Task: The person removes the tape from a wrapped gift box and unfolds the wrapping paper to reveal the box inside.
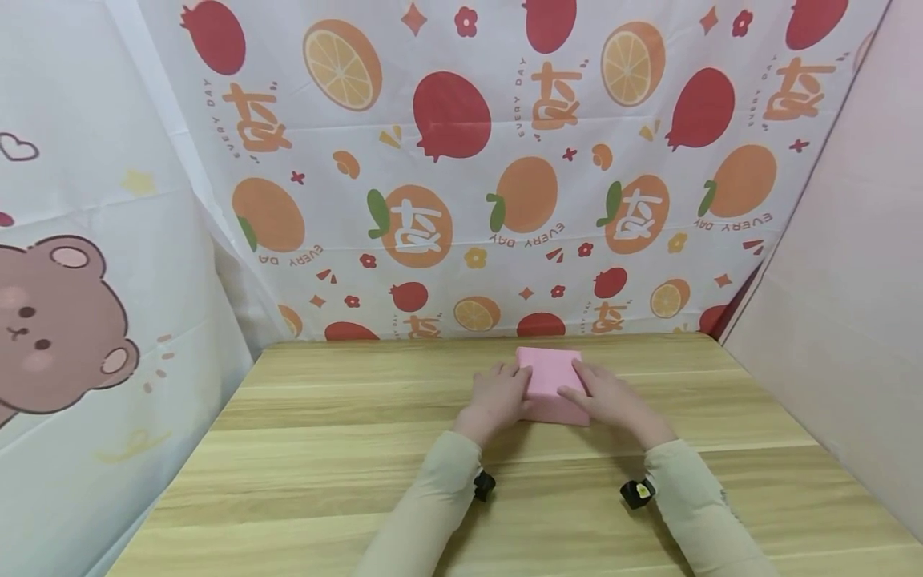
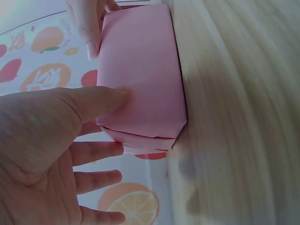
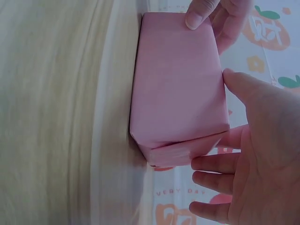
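Note:
A box wrapped in pink paper (image 1: 553, 385) sits on the wooden table, with a folded paper flap at each end. My left hand (image 1: 499, 401) holds its left end. In the left wrist view, that thumb (image 2: 105, 99) presses on the near face while the other fingers spread past the folded end. At the opposite end, my right hand (image 1: 613, 401) grips the box. The right wrist view has this thumb (image 3: 239, 84) at the upper edge and fingers (image 3: 215, 163) beside the folded end, partly hidden behind it.
Wood-grain table top (image 1: 324, 449) extends around the box. Behind it hangs a fruit-print curtain (image 1: 461, 184), close beyond the far table edge. A bear-print cloth (image 1: 65, 320) hangs at left and a pale cloth (image 1: 844, 280) at right.

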`<action>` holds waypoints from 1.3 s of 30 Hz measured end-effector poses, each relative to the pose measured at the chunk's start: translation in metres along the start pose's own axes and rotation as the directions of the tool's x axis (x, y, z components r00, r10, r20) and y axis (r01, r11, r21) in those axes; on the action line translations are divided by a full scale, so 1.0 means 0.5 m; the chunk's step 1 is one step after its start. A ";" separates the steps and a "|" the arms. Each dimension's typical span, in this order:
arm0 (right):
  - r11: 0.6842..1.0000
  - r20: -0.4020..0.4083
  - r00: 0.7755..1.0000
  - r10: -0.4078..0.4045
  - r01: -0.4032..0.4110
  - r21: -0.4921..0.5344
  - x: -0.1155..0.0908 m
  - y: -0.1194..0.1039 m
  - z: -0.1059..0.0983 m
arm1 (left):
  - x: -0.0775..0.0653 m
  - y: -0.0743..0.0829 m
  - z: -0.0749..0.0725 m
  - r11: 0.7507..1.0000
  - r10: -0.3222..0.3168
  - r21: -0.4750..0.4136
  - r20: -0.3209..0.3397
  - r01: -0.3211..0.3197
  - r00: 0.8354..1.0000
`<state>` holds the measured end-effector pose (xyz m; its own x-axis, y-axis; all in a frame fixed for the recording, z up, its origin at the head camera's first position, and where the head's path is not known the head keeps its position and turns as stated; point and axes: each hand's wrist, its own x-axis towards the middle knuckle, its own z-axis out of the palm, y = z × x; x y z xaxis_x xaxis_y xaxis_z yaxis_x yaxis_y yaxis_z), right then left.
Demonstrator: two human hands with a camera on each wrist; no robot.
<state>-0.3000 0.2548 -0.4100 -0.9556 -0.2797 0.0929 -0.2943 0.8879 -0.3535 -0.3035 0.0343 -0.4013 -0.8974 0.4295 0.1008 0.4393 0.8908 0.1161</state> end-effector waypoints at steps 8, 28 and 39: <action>0.997 0.006 0.997 -0.076 0.076 0.008 0.002 -0.023 0.010 | -0.029 -0.036 -0.009 1.000 0.013 0.012 -0.018 -0.013 1.000; 0.982 0.023 0.982 -0.189 0.189 -0.008 0.008 -0.094 0.045 | -0.122 -0.115 -0.052 0.999 0.033 0.023 -0.012 -0.032 0.999; 0.988 0.039 0.987 -0.153 0.154 -0.011 0.011 -0.135 0.063 | -0.156 -0.140 -0.072 0.998 0.016 -0.064 -0.027 -0.018 0.999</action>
<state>-0.2848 0.1820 -0.4149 -0.8979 -0.4264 0.1092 -0.4377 0.8385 -0.3247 -0.2627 -0.0671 -0.3818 -0.8889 0.4394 0.1297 0.4568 0.8717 0.1775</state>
